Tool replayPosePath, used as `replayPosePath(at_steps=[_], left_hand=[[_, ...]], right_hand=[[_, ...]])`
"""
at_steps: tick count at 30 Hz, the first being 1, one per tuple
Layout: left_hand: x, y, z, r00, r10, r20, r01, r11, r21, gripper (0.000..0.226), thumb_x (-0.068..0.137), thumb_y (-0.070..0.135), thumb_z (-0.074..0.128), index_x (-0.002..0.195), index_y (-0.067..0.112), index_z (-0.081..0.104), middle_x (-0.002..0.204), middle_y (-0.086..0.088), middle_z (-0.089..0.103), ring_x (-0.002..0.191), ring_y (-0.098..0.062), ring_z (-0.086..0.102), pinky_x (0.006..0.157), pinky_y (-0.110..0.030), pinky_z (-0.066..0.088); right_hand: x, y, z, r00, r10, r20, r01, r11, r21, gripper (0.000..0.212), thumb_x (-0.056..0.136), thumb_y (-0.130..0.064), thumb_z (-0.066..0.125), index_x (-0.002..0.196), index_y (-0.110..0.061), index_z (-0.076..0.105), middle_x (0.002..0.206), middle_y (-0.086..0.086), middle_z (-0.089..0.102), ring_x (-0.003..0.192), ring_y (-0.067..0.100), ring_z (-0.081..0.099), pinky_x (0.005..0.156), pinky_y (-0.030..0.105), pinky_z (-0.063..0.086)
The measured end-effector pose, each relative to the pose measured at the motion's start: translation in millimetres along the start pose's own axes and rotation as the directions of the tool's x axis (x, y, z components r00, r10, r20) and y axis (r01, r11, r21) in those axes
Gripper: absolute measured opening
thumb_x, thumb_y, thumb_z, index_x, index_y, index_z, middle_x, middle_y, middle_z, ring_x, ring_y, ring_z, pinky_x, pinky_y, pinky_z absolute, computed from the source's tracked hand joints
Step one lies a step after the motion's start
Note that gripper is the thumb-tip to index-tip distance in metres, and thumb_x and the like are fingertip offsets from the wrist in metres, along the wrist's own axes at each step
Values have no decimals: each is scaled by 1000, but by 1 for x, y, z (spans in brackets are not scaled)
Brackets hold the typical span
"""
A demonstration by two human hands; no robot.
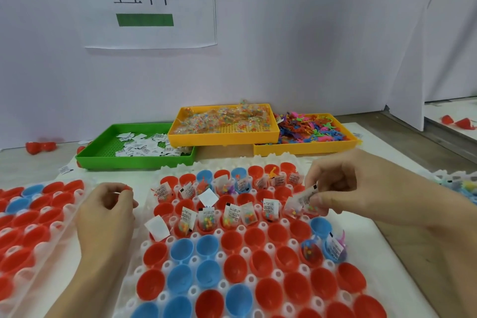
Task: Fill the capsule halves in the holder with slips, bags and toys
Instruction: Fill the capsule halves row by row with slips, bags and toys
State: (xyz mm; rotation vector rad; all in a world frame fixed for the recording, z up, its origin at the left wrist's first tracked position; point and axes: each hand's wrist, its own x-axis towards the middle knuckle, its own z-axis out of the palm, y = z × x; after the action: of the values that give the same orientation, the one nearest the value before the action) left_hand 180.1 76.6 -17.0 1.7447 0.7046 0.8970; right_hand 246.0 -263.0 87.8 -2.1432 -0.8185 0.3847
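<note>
A white holder (263, 226) in front of me carries rows of red and blue capsule halves (233, 242). Halves in the far rows hold printed slips and small bags of coloured beads (249, 214); a few hold toys. My right hand (338, 183) hovers over the holder's right side and pinches a slip with a bead bag (300, 201) above a red half. My left hand (108, 212) sits between the two holders with fingers curled; whether it holds anything I cannot tell.
A second holder (55, 226) with red and blue halves lies at the left. Behind stand a green tray of slips (103, 147), a yellow tray of bead bags (224, 134) and a yellow tray of coloured toys (309, 148). Loose red halves (40, 147) lie by the wall.
</note>
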Motion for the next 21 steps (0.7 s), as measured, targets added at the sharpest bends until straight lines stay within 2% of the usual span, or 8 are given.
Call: replayPosePath(at_steps=[3, 6, 9, 13, 17, 21], left_hand=[[0, 0, 0, 1000, -1, -1, 1, 1000, 0, 14, 94, 9, 52, 96, 15, 64, 81, -7, 65, 70, -21, 57, 58, -31, 44], [0, 0, 0, 1000, -4, 0, 4, 1000, 1, 14, 95, 9, 52, 97, 15, 64, 82, -7, 65, 71, -22, 57, 58, -31, 44], [-1, 0, 1, 1000, -6, 1, 6, 1000, -1, 14, 95, 9, 52, 98, 14, 64, 82, -7, 65, 72, -22, 57, 59, -31, 44], [-2, 2, 1, 1000, 0, 1, 0, 1000, -3, 14, 95, 9, 52, 97, 15, 64, 81, -7, 65, 71, -20, 56, 58, -31, 44], [-2, 2, 1, 1000, 1, 6, -1, 1000, -9, 14, 94, 7, 52, 94, 14, 64, 79, -8, 65, 68, -22, 55, 57, -30, 43], [-1, 2, 1, 1000, -1, 5, 1, 1000, -11, 14, 94, 7, 52, 94, 14, 64, 78, -8, 65, 68, -22, 54, 57, -30, 43]], right_hand=[[-2, 0, 1, 999, 23, 48, -22, 999, -26, 11, 87, -20, 74, 83, -30, 72, 82, 0, 76, 77, 15, 72, 71, 27, 57], [-2, 0, 0, 1000, 10, 23, -7, 994, -113, 3, 84, -28, 76, 83, -31, 76, 85, -5, 75, 78, 11, 69, 77, 36, 57], [-3, -2, -1, 998, 15, 61, -10, 996, -93, 8, 83, -23, 78, 85, -31, 78, 86, -6, 76, 79, 9, 70, 77, 29, 58], [-5, -3, -2, 995, -2, 96, 11, 996, -93, 15, 82, -21, 79, 84, -35, 77, 81, -8, 74, 72, 7, 66, 65, 16, 51], [-6, -4, -1, 992, -13, 128, 34, 986, -161, 14, 84, -26, 77, 79, -39, 77, 81, -13, 73, 72, 5, 62, 62, 15, 46], [-9, -2, 1, 995, 11, 101, 18, 960, -279, 8, 81, -37, 73, 79, -44, 76, 84, -20, 70, 86, 2, 59, 67, 18, 48]])
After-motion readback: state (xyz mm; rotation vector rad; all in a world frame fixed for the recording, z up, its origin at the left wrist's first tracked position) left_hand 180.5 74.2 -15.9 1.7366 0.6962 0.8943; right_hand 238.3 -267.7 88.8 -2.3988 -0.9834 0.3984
